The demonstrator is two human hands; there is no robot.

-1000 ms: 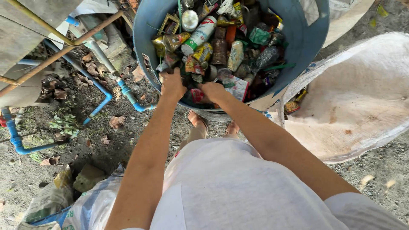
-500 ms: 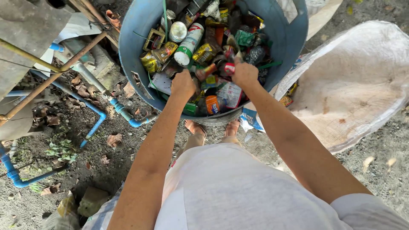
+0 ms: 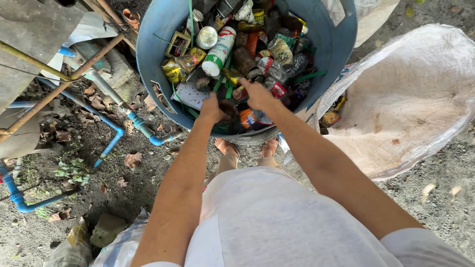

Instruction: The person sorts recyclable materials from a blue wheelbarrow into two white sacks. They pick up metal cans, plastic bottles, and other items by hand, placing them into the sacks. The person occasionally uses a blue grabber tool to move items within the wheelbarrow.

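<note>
While both arms reached into the big round blue plastic barrel (image 3: pixel 153 59) of mixed scrap cans and bottles, the left hand (image 3: pixel 213 106) was closed around a dark lumpy item (image 3: pixel 228 110) at the near rim; item too dark to identify. Right hand (image 3: pixel 258 94) lay just beside it over the scrap, fingers curled; grip cannot be told. White cylindrical can with green band (image 3: pixel 218 45) lay further in. Large white woven sack (image 3: pixel 410 99) sat right of the barrel, blue plastic pipes (image 3: pixel 136 123) left on the dirt.

Blue plastic drum (image 3: pixel 153 54), matt; woven sack (image 3: pixel 415 104); glossy cans (image 3: pixel 217 49).
</note>
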